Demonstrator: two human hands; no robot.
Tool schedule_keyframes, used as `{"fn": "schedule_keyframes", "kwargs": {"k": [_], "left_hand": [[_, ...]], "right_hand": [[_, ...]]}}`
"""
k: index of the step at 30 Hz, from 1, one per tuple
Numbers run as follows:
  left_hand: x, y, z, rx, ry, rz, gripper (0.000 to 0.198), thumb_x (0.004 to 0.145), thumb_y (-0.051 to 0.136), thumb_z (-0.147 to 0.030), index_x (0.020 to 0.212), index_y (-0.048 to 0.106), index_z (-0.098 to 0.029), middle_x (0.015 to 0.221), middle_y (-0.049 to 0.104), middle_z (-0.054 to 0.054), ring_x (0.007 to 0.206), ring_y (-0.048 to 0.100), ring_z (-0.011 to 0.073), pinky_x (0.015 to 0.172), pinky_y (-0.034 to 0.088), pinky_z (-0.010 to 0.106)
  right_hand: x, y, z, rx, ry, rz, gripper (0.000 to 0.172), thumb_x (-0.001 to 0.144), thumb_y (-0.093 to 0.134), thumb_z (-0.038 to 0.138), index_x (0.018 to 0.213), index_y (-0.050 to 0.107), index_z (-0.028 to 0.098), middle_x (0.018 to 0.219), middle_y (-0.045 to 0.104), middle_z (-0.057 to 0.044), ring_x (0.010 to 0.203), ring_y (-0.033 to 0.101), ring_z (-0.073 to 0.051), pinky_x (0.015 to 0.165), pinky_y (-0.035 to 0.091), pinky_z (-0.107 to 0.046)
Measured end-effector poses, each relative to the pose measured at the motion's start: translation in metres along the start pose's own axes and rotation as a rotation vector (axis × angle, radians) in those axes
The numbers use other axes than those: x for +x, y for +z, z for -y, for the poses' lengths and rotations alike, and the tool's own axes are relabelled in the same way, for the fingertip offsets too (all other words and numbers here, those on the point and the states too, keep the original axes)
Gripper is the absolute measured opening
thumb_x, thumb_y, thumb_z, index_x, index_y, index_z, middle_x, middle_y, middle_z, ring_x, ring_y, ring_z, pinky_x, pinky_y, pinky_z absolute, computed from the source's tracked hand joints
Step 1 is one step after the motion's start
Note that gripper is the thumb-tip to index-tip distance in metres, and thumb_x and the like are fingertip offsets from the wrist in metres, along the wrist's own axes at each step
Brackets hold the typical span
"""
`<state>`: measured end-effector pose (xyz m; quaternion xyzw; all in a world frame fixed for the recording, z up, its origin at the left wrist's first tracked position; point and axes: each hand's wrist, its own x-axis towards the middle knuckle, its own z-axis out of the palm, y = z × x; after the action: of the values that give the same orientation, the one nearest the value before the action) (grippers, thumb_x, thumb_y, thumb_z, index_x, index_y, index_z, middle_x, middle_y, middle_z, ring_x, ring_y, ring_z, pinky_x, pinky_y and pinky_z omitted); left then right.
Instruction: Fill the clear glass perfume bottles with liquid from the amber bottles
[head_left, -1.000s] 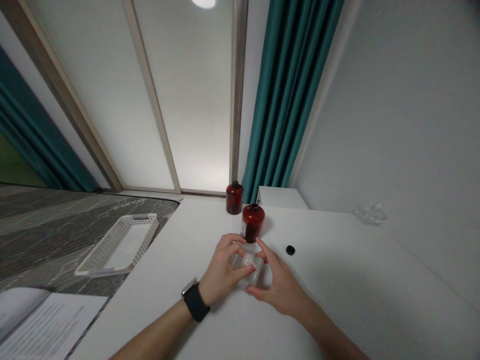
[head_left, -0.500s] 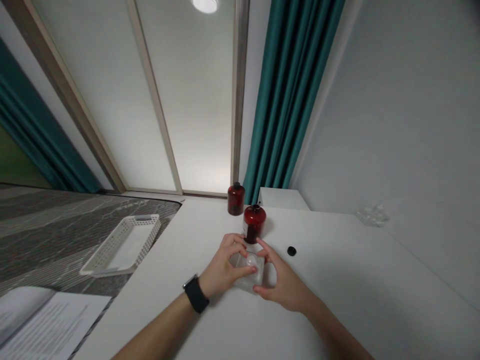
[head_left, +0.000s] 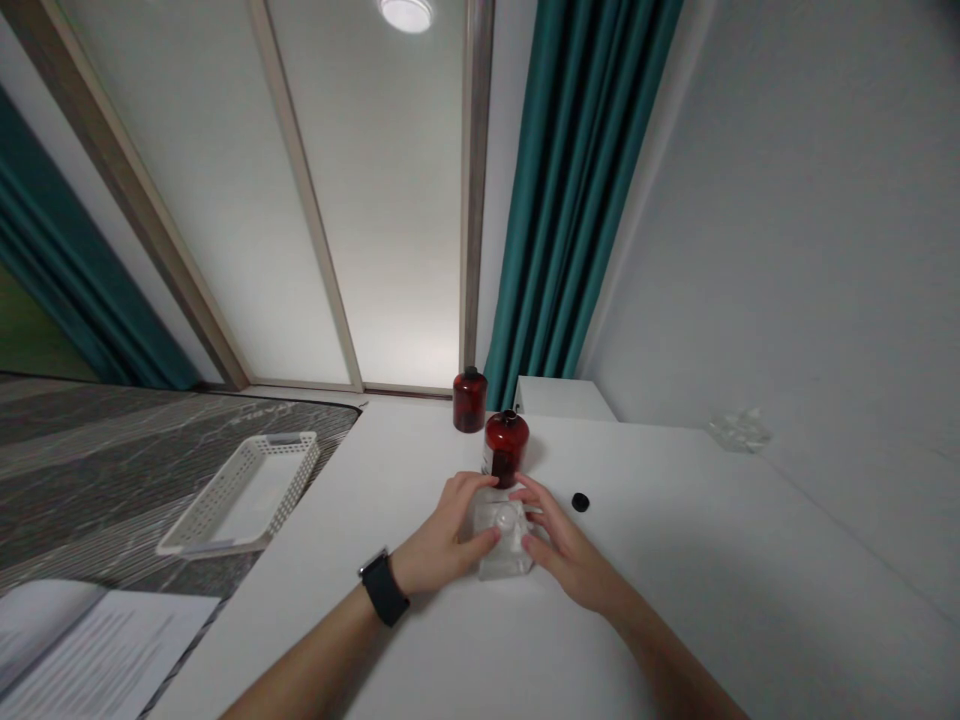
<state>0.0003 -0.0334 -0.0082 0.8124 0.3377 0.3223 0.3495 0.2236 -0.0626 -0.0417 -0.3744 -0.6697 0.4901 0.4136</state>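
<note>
Between my hands, a clear, square-looking container rests on the white table, with a small round clear piece near its middle. My left hand, with a black watch on the wrist, curves round the container's left side, thumb at its front and fingers toward the back. On the right side, my right hand has its thumb and bent fingers against the edge. Just behind the container stands an uncapped dark red bottle with a label partly showing. A black cap lies to the right of my right hand.
Farther back, another red bottle with a black top stands near the table's far edge. A white perforated basket and an open book lie on the dark patterned surface at left. Crumpled clear plastic sits by the right wall.
Both hands have spread outward a little, uncovering more of the container. My left thumb has drawn back from its middle, and the container now looks straighter.
</note>
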Motion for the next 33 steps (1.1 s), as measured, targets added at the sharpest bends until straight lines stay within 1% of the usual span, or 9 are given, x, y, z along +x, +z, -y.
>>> {"fn": "schedule_keyframes", "kwargs": {"k": [3,6,11,16,19,22,26,28,33], "left_hand": [[0.000,0.002,0.002,-0.029,-0.019,0.061,0.052,0.093,0.056,-0.030,0.141,0.038,-0.023,0.138,0.044,0.012,0.131,0.039,0.0306,0.115,0.030,0.054],[0.000,0.002,0.006,-0.050,-0.024,0.099,0.050,0.096,0.051,-0.034,0.143,0.037,-0.023,0.139,0.043,0.012,0.132,0.038,0.0306,0.116,0.029,0.053],[-0.001,0.003,0.017,-0.061,-0.042,0.131,0.051,0.099,0.046,-0.041,0.147,0.035,-0.025,0.143,0.042,0.011,0.134,0.036,0.0298,0.117,0.027,0.051],[-0.003,0.006,0.025,-0.082,-0.061,0.132,0.056,0.101,0.040,-0.043,0.152,0.027,-0.024,0.147,0.040,0.011,0.137,0.034,0.0304,0.119,0.024,0.052],[-0.001,0.006,0.023,-0.067,-0.050,0.078,0.052,0.100,0.041,-0.039,0.150,0.033,-0.024,0.143,0.045,0.011,0.134,0.038,0.0310,0.117,0.027,0.053],[0.001,0.003,0.014,-0.025,-0.024,-0.006,0.041,0.099,0.043,-0.033,0.139,0.046,-0.024,0.134,0.051,0.011,0.127,0.044,0.0289,0.113,0.033,0.051],[0.002,-0.002,-0.004,0.029,0.078,-0.085,0.022,0.097,0.046,-0.026,0.114,0.060,-0.022,0.119,0.057,0.010,0.117,0.049,0.0268,0.106,0.039,0.046],[0.002,-0.001,-0.012,0.044,0.115,-0.080,0.017,0.092,0.056,-0.024,0.109,0.059,-0.021,0.119,0.057,0.009,0.116,0.049,0.0265,0.104,0.040,0.045],[0.005,0.011,-0.016,0.062,0.058,-0.135,0.027,0.077,0.075,-0.017,0.094,0.055,-0.021,0.114,0.059,0.006,0.110,0.050,0.0261,0.097,0.042,0.043]], "right_hand": [[0.004,0.011,-0.007,0.024,0.037,-0.058,0.061,0.093,0.056,0.037,0.149,0.033,0.028,0.138,0.051,-0.010,0.125,0.052,-0.027,0.108,0.041,-0.048],[0.008,0.018,-0.011,0.074,0.062,-0.096,0.059,0.091,0.055,0.033,0.147,0.035,0.029,0.143,0.049,-0.008,0.131,0.048,-0.026,0.113,0.034,-0.047],[0.011,0.021,-0.010,0.156,0.115,-0.138,0.054,0.091,0.050,0.031,0.144,0.039,0.028,0.139,0.054,-0.007,0.126,0.052,-0.025,0.112,0.035,-0.045],[0.013,0.024,-0.010,0.166,0.091,-0.153,0.050,0.093,0.048,0.034,0.142,0.041,0.027,0.139,0.053,-0.009,0.128,0.051,-0.026,0.112,0.035,-0.045],[0.012,0.023,-0.008,0.140,0.100,-0.151,0.050,0.094,0.045,0.034,0.144,0.039,0.026,0.138,0.052,-0.009,0.126,0.052,-0.025,0.112,0.035,-0.044],[0.006,0.017,-0.002,0.087,0.109,-0.068,0.062,0.093,0.046,0.029,0.151,0.025,0.028,0.138,0.050,-0.009,0.125,0.052,-0.024,0.111,0.036,-0.046],[-0.002,0.006,0.002,-0.098,0.066,0.063,0.094,0.082,0.062,0.018,0.157,0.006,0.030,0.151,0.038,-0.010,0.138,0.040,-0.026,0.117,0.025,-0.050],[-0.003,0.004,0.001,-0.159,0.072,0.069,0.101,0.079,0.067,0.015,0.157,0.005,0.032,0.152,0.036,-0.009,0.139,0.038,-0.026,0.118,0.024,-0.051],[0.000,0.011,-0.003,-0.184,0.084,-0.045,0.109,0.071,0.078,0.017,0.157,0.012,0.032,0.139,0.048,-0.008,0.127,0.050,-0.027,0.112,0.034,-0.050]]}}
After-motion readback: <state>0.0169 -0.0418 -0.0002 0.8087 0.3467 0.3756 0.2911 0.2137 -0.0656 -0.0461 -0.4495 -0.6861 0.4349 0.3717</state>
